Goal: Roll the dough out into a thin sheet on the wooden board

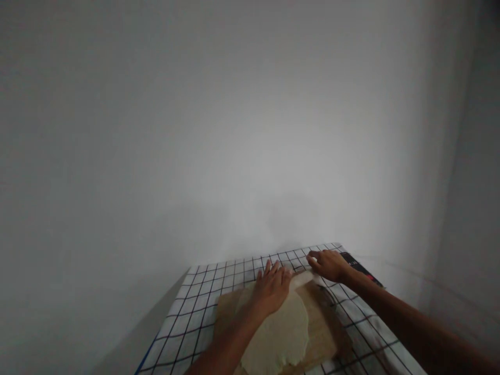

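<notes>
A thin, pale sheet of rolled-out dough (278, 338) lies on a wooden board (320, 325). Across its far edge runs a light-coloured rolling pin (302, 279), partly covered by my hands. My left hand (273, 286) rests over the pin's left part and the dough, its fingers stretched out and spread. At the pin's right end is my right hand (328, 264), with its fingers curled; the grip itself is partly hidden and dim.
Under the board is a white tablecloth with a dark grid (203, 291). A black flat box or packet (361, 268) lies at the table's right edge, beyond my right forearm. A plain pale wall (250, 130) rises directly behind the table.
</notes>
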A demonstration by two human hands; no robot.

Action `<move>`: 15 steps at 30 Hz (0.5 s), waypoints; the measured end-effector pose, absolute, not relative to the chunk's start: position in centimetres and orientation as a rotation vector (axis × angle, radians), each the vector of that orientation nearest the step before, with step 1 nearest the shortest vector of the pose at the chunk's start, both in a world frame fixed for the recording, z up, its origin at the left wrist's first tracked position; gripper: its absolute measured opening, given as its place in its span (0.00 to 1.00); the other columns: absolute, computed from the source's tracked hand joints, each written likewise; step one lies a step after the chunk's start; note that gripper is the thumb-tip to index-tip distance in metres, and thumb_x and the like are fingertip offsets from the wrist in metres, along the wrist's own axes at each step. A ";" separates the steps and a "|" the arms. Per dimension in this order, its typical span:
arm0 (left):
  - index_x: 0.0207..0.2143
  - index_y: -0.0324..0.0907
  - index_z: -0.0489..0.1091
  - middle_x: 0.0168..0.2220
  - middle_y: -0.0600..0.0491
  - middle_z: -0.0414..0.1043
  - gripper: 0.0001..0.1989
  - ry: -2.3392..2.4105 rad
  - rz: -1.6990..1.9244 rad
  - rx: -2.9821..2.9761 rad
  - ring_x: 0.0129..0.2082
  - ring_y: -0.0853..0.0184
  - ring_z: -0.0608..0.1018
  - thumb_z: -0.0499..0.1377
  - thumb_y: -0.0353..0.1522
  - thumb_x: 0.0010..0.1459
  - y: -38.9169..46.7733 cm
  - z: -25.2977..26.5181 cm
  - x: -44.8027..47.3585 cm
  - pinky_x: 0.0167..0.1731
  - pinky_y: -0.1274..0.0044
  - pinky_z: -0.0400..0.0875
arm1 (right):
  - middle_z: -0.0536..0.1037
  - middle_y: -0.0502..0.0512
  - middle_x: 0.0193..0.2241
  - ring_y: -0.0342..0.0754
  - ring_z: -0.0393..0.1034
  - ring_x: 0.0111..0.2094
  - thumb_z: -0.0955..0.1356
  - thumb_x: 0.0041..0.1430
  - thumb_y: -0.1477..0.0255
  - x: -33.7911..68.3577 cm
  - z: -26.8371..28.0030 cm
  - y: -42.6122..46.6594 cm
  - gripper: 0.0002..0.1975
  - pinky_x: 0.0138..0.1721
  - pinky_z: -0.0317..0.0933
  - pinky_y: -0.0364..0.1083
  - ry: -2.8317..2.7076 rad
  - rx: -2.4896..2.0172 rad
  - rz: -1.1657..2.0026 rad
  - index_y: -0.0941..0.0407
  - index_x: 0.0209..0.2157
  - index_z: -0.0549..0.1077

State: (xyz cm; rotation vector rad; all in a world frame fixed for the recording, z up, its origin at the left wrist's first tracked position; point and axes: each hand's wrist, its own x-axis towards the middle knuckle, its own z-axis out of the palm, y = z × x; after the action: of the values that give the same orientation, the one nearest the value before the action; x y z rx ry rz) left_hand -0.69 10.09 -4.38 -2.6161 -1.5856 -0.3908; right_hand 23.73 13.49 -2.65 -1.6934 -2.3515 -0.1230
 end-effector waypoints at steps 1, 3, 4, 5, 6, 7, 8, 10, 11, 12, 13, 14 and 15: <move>0.63 0.47 0.62 0.67 0.47 0.59 0.25 -1.573 -0.380 -2.633 0.69 0.52 0.54 0.38 0.40 0.72 9.6 -4.3 -1.3 0.62 0.50 0.56 | 0.82 0.61 0.37 0.58 0.77 0.41 0.51 0.71 0.57 23.8 -3.0 12.4 0.27 0.39 0.60 0.49 -2.335 -1.696 -0.117 0.53 0.50 0.75; 0.62 0.48 0.63 0.67 0.50 0.60 0.24 -1.552 -0.361 -2.661 0.69 0.54 0.53 0.39 0.39 0.71 8.5 -4.8 -2.1 0.64 0.52 0.53 | 0.82 0.62 0.37 0.58 0.77 0.41 0.52 0.71 0.57 23.8 -4.1 10.2 0.27 0.39 0.61 0.49 -2.303 -1.716 -0.105 0.53 0.54 0.73; 0.62 0.49 0.64 0.66 0.50 0.60 0.23 -1.553 -0.357 -2.667 0.70 0.55 0.53 0.40 0.39 0.71 8.0 -5.1 -2.3 0.65 0.53 0.52 | 0.82 0.63 0.38 0.59 0.78 0.41 0.52 0.71 0.57 23.9 -4.8 9.3 0.28 0.40 0.62 0.50 -2.283 -1.733 -0.098 0.54 0.56 0.71; 0.62 0.48 0.64 0.67 0.50 0.59 0.24 -1.565 -0.360 -2.665 0.70 0.55 0.53 0.40 0.40 0.71 7.5 -5.5 -2.3 0.66 0.53 0.51 | 0.82 0.64 0.39 0.59 0.78 0.41 0.52 0.70 0.57 24.0 -5.5 8.6 0.28 0.40 0.62 0.51 -2.257 -1.753 -0.091 0.56 0.59 0.69; 0.63 0.48 0.63 0.68 0.49 0.58 0.25 -1.588 -0.371 -2.652 0.70 0.54 0.52 0.39 0.41 0.71 7.2 -5.9 -2.3 0.65 0.52 0.50 | 0.81 0.66 0.42 0.60 0.77 0.42 0.52 0.70 0.57 24.1 -6.1 8.1 0.29 0.41 0.63 0.52 -2.228 -1.766 -0.081 0.57 0.61 0.66; 0.64 0.47 0.61 0.68 0.48 0.56 0.26 -1.614 -0.388 -2.636 0.70 0.53 0.51 0.38 0.43 0.71 7.0 -6.2 -2.1 0.65 0.50 0.50 | 0.80 0.68 0.47 0.60 0.77 0.43 0.52 0.70 0.57 24.3 -6.7 7.9 0.30 0.43 0.64 0.53 -2.207 -1.765 -0.067 0.58 0.63 0.64; 0.66 0.46 0.59 0.69 0.48 0.53 0.28 -1.635 -0.407 -2.619 0.70 0.52 0.49 0.37 0.44 0.71 6.9 -6.5 -1.9 0.65 0.49 0.49 | 0.77 0.68 0.51 0.61 0.77 0.45 0.52 0.70 0.58 24.4 -7.1 7.8 0.30 0.44 0.64 0.54 -2.196 -1.753 -0.051 0.59 0.64 0.63; 0.67 0.47 0.57 0.70 0.49 0.52 0.29 -1.654 -0.441 -2.599 0.70 0.52 0.48 0.37 0.46 0.71 6.9 -6.7 -1.6 0.65 0.48 0.47 | 0.73 0.68 0.56 0.60 0.75 0.49 0.51 0.70 0.59 24.5 -7.5 8.0 0.30 0.48 0.64 0.55 -2.223 -1.690 -0.019 0.58 0.64 0.63; 0.67 0.47 0.57 0.69 0.50 0.52 0.28 -1.654 -0.455 -2.593 0.70 0.52 0.48 0.37 0.46 0.71 6.9 -6.7 -1.5 0.65 0.48 0.48 | 0.73 0.67 0.56 0.59 0.74 0.50 0.51 0.70 0.60 24.4 -7.5 8.2 0.29 0.49 0.64 0.55 -2.251 -1.653 -0.011 0.58 0.64 0.64; 0.66 0.48 0.57 0.69 0.51 0.53 0.28 -1.653 -0.469 -2.587 0.70 0.53 0.49 0.37 0.45 0.71 6.9 -6.7 -1.4 0.65 0.48 0.48 | 0.74 0.66 0.55 0.59 0.73 0.51 0.51 0.71 0.61 24.4 -7.5 8.3 0.29 0.50 0.64 0.55 -2.277 -1.624 -0.009 0.57 0.63 0.65; 0.66 0.48 0.58 0.69 0.51 0.54 0.27 -1.649 -0.485 -2.579 0.70 0.53 0.50 0.38 0.45 0.71 6.8 -6.7 -1.3 0.65 0.48 0.48 | 0.75 0.66 0.54 0.58 0.73 0.51 0.51 0.71 0.61 24.3 -7.5 8.3 0.28 0.50 0.64 0.55 -2.293 -1.604 -0.018 0.57 0.63 0.66; 0.66 0.48 0.58 0.68 0.51 0.55 0.27 -1.644 -0.500 -2.569 0.70 0.53 0.50 0.38 0.44 0.71 6.6 -6.7 -1.3 0.65 0.48 0.49 | 0.75 0.66 0.54 0.58 0.74 0.50 0.50 0.71 0.61 24.2 -7.5 8.2 0.28 0.50 0.64 0.55 -2.298 -1.595 -0.036 0.57 0.63 0.65; 0.66 0.47 0.58 0.68 0.52 0.56 0.26 -1.641 -0.511 -2.560 0.70 0.53 0.50 0.39 0.42 0.71 6.3 -6.8 -1.2 0.66 0.49 0.48 | 0.76 0.66 0.54 0.58 0.75 0.49 0.50 0.72 0.62 24.2 -7.7 8.0 0.28 0.49 0.65 0.55 -2.293 -1.594 -0.056 0.57 0.63 0.65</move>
State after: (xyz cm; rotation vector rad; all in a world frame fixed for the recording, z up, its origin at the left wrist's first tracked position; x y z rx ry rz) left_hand -1.22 6.30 -6.78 -2.5600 -1.6409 -0.5111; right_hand 24.22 7.99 -7.65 -1.5940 -2.2933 -0.0562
